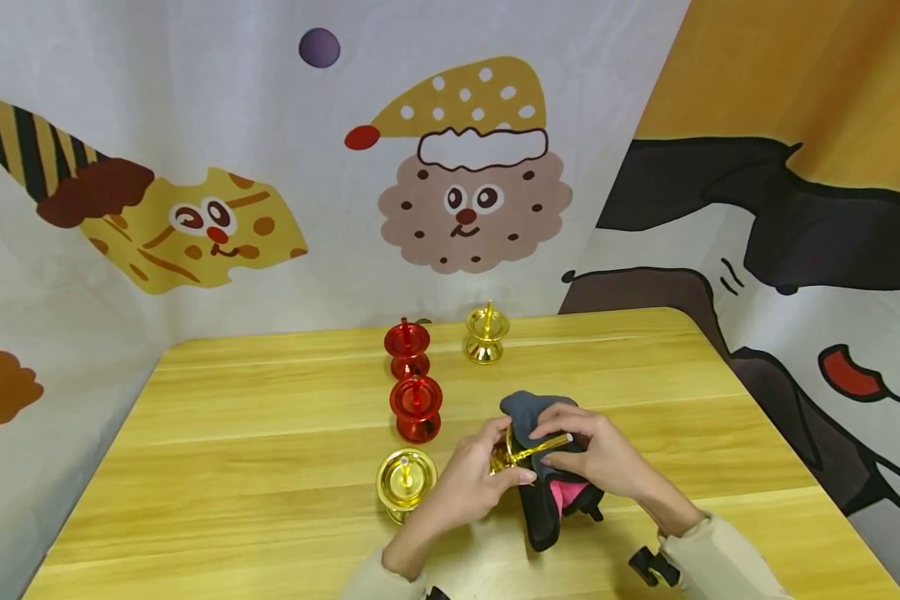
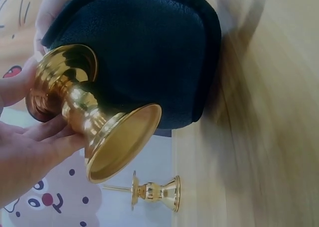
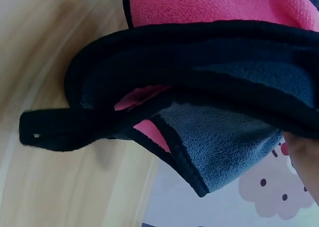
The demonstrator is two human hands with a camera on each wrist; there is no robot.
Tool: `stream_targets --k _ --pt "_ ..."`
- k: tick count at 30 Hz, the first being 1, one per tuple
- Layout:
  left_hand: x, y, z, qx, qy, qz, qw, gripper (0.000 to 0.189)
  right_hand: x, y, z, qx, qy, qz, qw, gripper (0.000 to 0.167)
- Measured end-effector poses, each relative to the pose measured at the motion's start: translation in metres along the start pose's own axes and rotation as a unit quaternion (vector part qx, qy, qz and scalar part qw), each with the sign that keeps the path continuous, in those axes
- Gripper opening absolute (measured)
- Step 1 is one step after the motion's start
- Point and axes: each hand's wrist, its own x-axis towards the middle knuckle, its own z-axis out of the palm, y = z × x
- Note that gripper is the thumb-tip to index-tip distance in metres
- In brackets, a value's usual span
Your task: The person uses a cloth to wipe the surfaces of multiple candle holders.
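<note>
The left hand (image 1: 474,482) is curling its thumb and fingers round a shiny gold metal candle holder with a flared foot and a thin spike (image 2: 79,107). The right hand (image 1: 594,450) is gripping a soft grey cloth with black trim, a pink side and a black strap (image 1: 543,472).

The holder is lying tilted in the air between the two hands, its body nearer the left. Its long axis is running across from left to right: the hollow foot is facing back toward the left wrist camera, while the spike is pointing at the right hand, its tip just beside those fingers. Whether the tip is touching them I cannot tell. The cloth is hanging beside and beyond the holder's body.

Farther out, a second gold candle holder (image 1: 407,481) is standing just left of the left hand. Two glossy red candle holders (image 1: 417,410) (image 1: 407,348) are standing beyond it, and another gold one (image 1: 487,335) is standing near the far edge of the pale wooden table (image 1: 255,467).
</note>
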Motion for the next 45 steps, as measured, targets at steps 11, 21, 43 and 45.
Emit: stream_targets --k 11,21,43,45 --pt "-0.001 -0.003 0.006 0.028 0.018 0.006 0.9994 0.065 -0.005 0.002 -0.008 0.041 0.009 -0.047 0.998 0.032" --pt "0.004 -0.011 0.006 -0.129 0.106 -0.055 0.9844 0.076 -0.005 -0.013 -0.027 0.035 0.103 -0.037 0.9934 0.038" --pt "-0.001 -0.013 0.004 -0.128 0.034 0.0 0.9911 0.071 -0.014 0.002 0.012 -0.078 0.068 -0.035 0.994 0.036" --pt "-0.002 -0.013 0.003 -0.088 0.009 0.014 0.996 0.071 -0.011 0.002 0.009 -0.099 0.062 -0.021 0.9929 0.043"
